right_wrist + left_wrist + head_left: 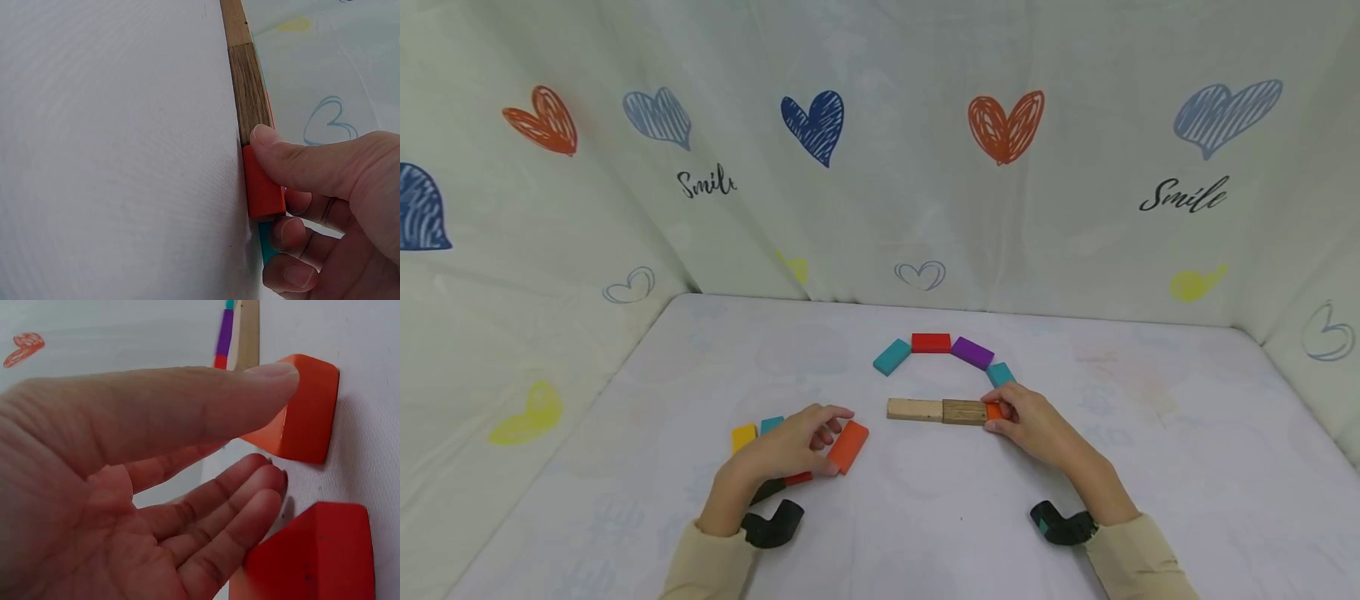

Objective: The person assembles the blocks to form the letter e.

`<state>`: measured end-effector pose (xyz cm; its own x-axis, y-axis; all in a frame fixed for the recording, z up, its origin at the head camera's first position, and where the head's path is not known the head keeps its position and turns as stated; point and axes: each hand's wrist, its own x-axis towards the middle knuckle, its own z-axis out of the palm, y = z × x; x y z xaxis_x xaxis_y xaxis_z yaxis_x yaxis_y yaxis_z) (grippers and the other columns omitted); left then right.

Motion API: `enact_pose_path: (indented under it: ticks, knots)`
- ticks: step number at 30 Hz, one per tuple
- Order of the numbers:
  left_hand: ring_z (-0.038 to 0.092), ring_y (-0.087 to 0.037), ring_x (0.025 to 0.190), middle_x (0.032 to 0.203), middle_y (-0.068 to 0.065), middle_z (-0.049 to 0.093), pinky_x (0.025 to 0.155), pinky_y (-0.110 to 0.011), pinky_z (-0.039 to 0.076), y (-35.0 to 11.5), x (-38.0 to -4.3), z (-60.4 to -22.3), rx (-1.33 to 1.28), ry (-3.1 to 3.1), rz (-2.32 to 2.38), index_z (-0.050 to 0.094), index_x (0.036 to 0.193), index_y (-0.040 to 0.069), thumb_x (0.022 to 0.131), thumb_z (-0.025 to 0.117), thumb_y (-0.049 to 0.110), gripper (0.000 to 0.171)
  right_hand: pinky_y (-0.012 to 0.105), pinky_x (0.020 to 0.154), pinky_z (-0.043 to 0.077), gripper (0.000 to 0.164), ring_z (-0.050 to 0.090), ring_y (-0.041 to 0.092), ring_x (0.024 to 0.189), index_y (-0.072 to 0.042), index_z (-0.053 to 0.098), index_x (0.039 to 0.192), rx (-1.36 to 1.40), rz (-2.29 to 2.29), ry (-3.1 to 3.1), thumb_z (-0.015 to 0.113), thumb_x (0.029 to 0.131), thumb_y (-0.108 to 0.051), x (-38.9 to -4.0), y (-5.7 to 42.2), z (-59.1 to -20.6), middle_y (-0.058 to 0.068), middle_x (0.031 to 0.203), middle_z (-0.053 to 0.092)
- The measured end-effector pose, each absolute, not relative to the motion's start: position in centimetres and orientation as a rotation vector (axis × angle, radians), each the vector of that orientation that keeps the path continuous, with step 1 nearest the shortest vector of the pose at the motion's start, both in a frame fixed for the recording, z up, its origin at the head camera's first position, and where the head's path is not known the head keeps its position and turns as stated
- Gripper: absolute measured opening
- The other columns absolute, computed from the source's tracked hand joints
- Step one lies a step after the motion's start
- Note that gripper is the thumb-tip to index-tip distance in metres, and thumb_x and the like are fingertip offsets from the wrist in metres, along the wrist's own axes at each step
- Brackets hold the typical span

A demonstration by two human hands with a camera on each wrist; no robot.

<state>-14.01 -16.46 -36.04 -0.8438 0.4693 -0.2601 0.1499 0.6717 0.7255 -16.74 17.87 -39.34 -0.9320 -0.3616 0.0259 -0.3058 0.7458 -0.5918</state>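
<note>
At left, my left hand (pixel 796 443) holds an orange block (pixel 849 448) between thumb and index finger, its other fingers loosely bent. The left wrist view shows the thumb across that block, with a red block (pixel 312 556) below the fingers. My right hand (pixel 1036 421) pinches another orange block (pixel 264 190) at the right end of a straight row. That block meets a dark grained wooden block (pixel 964 412), which adjoins a pale wooden block (pixel 915 410). Behind the row curves an arc of teal (pixel 892 357), red (pixel 931 343), purple (pixel 972 353) and teal (pixel 1001 374) blocks.
Under and beside the left hand lie a yellow block (pixel 743 437), a blue block (pixel 772 425) and a dark block (pixel 767 490), partly hidden. Black wrist devices (pixel 775 525) sit by both cuffs. A white cloth with printed hearts hangs behind the white table (pixel 925 533).
</note>
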Motion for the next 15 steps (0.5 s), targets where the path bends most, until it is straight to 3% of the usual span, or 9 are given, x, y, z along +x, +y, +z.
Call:
enact_pose_path:
  ticks: [7,15]
  knots:
    - [0.048,-0.019,0.094,0.108,-0.008,0.050,0.079,-0.025,0.045,-17.03,-14.36,-36.54,0.541,2.404,1.045,0.046,0.131,0.003,0.076,0.072,0.003,0.061,0.020,0.059,0.036,0.032,0.042,0.013,0.074,-0.002,0.060,0.110,-0.550,-0.946,2.847,0.069,0.082,-0.013,-16.72,17.84,-39.34,0.000,0.076,0.043]
    - [0.047,-0.019,0.094,0.108,-0.007,0.050,0.078,-0.023,0.044,-17.30,-14.61,-36.73,0.582,2.383,1.046,0.048,0.130,0.008,0.078,0.073,0.009,0.058,0.020,0.059,0.036,0.031,0.042,0.013,0.073,-0.002,0.061,0.110,-0.541,-0.936,2.855,0.070,0.082,-0.013,-16.71,17.85,-39.29,0.000,0.076,0.043]
